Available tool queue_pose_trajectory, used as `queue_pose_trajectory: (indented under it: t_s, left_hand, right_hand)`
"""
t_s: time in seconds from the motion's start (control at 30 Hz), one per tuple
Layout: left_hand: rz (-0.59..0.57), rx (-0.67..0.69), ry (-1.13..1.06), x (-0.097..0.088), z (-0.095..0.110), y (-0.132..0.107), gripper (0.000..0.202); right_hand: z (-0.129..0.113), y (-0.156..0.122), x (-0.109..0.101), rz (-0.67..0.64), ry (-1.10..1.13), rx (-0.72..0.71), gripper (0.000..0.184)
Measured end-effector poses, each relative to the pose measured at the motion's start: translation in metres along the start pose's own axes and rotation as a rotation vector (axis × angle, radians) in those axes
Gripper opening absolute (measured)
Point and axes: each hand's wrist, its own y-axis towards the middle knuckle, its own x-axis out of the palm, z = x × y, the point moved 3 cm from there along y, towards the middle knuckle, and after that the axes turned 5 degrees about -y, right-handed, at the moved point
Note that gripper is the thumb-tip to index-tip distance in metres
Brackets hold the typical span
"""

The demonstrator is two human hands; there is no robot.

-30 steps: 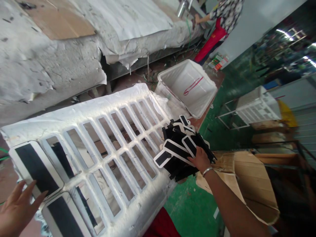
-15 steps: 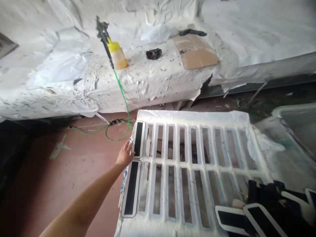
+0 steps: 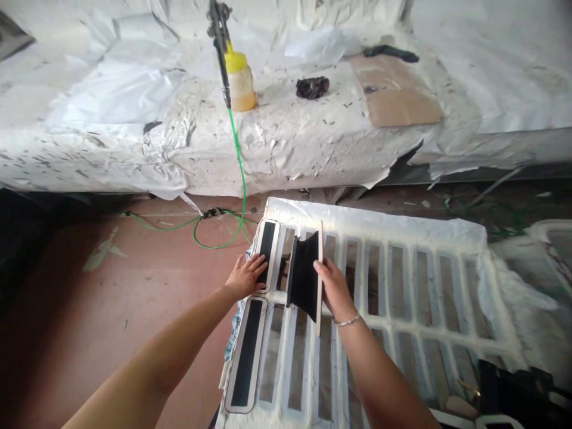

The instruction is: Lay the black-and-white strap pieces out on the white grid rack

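With its fingers spread, my left hand [image 3: 248, 276] lies on the edge of a black panel with a white rounded frame [image 3: 270, 229], set in the far left slot of a white slotted rack [image 3: 375, 223]. A second framed panel [image 3: 241, 363] fills the slot nearer to me. My right hand [image 3: 334, 286] grips the white rim of another framed panel [image 3: 304, 277], which is tipped up on its side above the rack so its hollow black back shows. The fingers behind that rim are partly hidden.
More framed panels [image 3: 496, 422] are piled at the rack's near right corner. Behind, a paper-covered bench [image 3: 286, 152] holds a spray gun [image 3: 218, 50] with a yellow-topped bottle [image 3: 240, 83], a green hose [image 3: 238, 149], black crumpled stuff [image 3: 312, 87] and cardboard [image 3: 395, 95].
My right hand has come into view over the rack, gripping a framed panel. My left hand stays at the far left panel, now further onto it. The view has shifted slightly.
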Motion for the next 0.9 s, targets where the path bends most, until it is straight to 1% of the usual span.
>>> queue_pose_trajectory:
  t_s: [0.07,0.13,0.2,0.27,0.33,0.4,0.43,0.5,0.53,0.57,0.6,0.67,0.73,0.83,0.9]
  left_hand:
    - [-0.001,0.009,-0.024,0.000,-0.001,0.001,0.066]
    - [0.006,0.019,-0.057,-0.001,-0.003,0.002,0.063]
    - [0.032,0.029,-0.097,-0.004,-0.003,0.002,0.058]
    - [0.090,0.034,-0.155,-0.012,0.000,0.003,0.048]
    - [0.178,0.026,-0.275,-0.023,0.008,0.004,0.037]
    - [0.236,-0.016,-0.514,-0.032,0.020,0.008,0.033]
    - [0.222,-0.056,-0.669,-0.033,0.026,0.011,0.034]
    - [0.119,-0.166,-0.971,-0.029,0.037,0.018,0.036]
    - [0.055,-0.233,-1.088,-0.025,0.041,0.021,0.035]
    - [0.004,-0.305,-1.165,-0.020,0.043,0.024,0.032]
    - [-0.024,-0.377,-1.205,-0.016,0.043,0.027,0.028]
    - [-0.025,-0.504,-1.207,-0.007,0.037,0.032,0.019]
    - [-0.006,-0.576,-1.160,-0.001,0.029,0.036,0.014]
    - [-0.024,-0.590,-1.044,0.004,0.021,0.043,0.006]
    - [-0.059,-0.586,-0.953,0.006,0.021,0.048,0.002]
  right_hand:
    - [0.011,0.021,0.021,-0.033,0.011,0.036,0.045]
    - [0.020,0.038,0.030,-0.016,-0.045,0.051,0.044]
    - [0.024,0.054,0.037,0.018,-0.116,0.025,0.041]
    - [0.024,0.065,0.048,0.069,-0.198,-0.019,0.039]
    - [0.024,0.072,0.061,0.139,-0.331,-0.039,0.041]
    - [0.027,0.073,0.075,0.213,-0.509,-0.023,0.053]
    - [0.030,0.072,0.081,0.245,-0.594,0.004,0.061]
    - [0.038,0.069,0.089,0.288,-0.713,0.079,0.074]
    - [0.042,0.068,0.090,0.291,-0.748,0.116,0.075]
    - [0.046,0.067,0.091,0.280,-0.769,0.146,0.071]
    - [0.050,0.068,0.090,0.261,-0.780,0.165,0.065]
    - [0.056,0.072,0.084,0.210,-0.794,0.185,0.052]
    - [0.059,0.078,0.077,0.156,-0.811,0.197,0.042]
    - [0.062,0.088,0.066,0.075,-0.830,0.187,0.024]
    - [0.064,0.091,0.062,0.036,-0.847,0.175,0.019]
